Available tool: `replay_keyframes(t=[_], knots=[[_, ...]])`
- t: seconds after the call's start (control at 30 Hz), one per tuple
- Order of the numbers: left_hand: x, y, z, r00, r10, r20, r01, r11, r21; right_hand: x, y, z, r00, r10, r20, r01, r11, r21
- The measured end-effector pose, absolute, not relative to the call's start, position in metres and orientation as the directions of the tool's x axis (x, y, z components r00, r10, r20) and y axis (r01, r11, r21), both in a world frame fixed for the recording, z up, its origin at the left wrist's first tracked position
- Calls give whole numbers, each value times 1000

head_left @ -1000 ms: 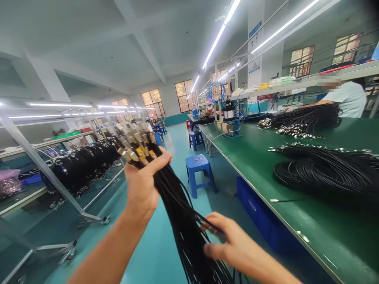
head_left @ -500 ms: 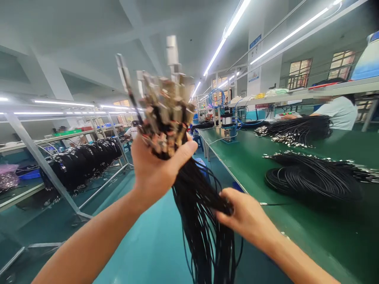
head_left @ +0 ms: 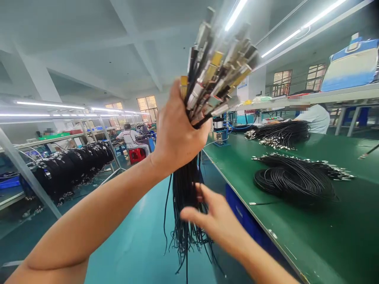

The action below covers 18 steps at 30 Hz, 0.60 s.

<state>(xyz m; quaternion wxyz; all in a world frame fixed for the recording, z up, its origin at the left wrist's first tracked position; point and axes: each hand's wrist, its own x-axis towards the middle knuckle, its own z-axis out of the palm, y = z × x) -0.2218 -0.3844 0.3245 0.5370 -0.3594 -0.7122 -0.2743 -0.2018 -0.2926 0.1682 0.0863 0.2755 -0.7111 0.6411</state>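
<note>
Your left hand point(head_left: 174, 134) is clamped round the cable bundle point(head_left: 189, 165) just under its connector ends point(head_left: 219, 71), held high so the wires hang free. Right hand point(head_left: 214, 221), fingers spread, rests vs. the dangling strands. Coiled cables point(head_left: 293, 181) lie on the green bench point(head_left: 340, 228) nearby.

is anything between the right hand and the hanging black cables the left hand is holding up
Nothing visible. The right hand is open right at the hanging strands of the cable bundle, which the left hand grips just under the connectors.
</note>
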Motion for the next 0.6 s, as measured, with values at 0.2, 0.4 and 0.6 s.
replay_keyframes(t=[0.2, 0.4, 0.6], knots=[[-239, -388, 317, -244, 174, 954, 809, 580, 101, -162, -312, 151, -691, -697, 190, -195, -73, -978], [-239, -403, 311, -286, 216, 934, 769, 633, 89, -232, -250, 144, -953, -149, 265, -297, 263, -918], [-246, -387, 317, -292, 248, 924, 785, 613, 84, -216, -262, 126, -939, -191, 288, -318, 156, -935]])
